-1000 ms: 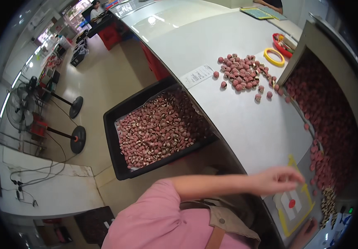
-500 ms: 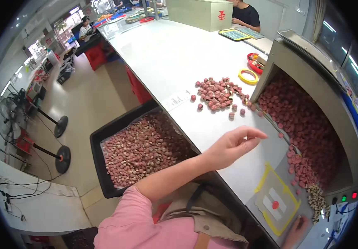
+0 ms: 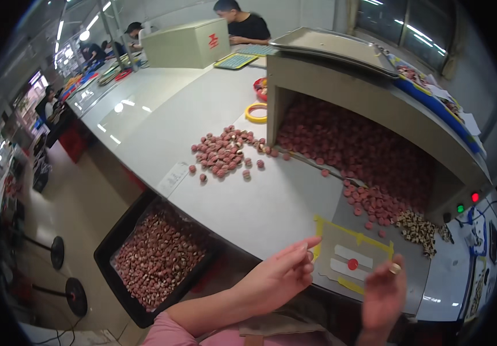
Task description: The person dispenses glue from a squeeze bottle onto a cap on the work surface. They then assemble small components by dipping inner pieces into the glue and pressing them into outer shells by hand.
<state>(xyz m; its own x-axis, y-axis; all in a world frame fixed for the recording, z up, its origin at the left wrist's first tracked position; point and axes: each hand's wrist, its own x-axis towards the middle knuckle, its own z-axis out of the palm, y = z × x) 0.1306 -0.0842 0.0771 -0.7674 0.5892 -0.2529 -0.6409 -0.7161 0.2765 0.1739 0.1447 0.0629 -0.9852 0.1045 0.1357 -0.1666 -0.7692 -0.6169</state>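
Note:
My left hand (image 3: 280,272) is over the near edge of the table, its fingers drawn together and pointing at a taped pad. Whether anything is between them I cannot make out. My right hand (image 3: 382,297), slightly blurred, pinches a small cream-coloured piece (image 3: 395,269) at its fingertips beside the pad. The grey pad (image 3: 332,236) has yellow tape edges and white strips; a red round piece (image 3: 352,264) sits on it. Beyond are loose red round pieces (image 3: 369,199) and a heap of small cream-and-dark pieces (image 3: 416,228).
An open-fronted box (image 3: 340,78) full of red pieces stands behind, with a metal tray (image 3: 332,43) on top. Left of it are a pile of round pieces (image 3: 222,151) and a yellow tape roll (image 3: 256,113). A black bin (image 3: 105,254) stands below the table; a person (image 3: 248,26) sits beyond.
My view has swung right. My left hand has come from the open tabletop to the taped pad, its fingers closer together. My right hand has risen into fuller view with the cream piece.

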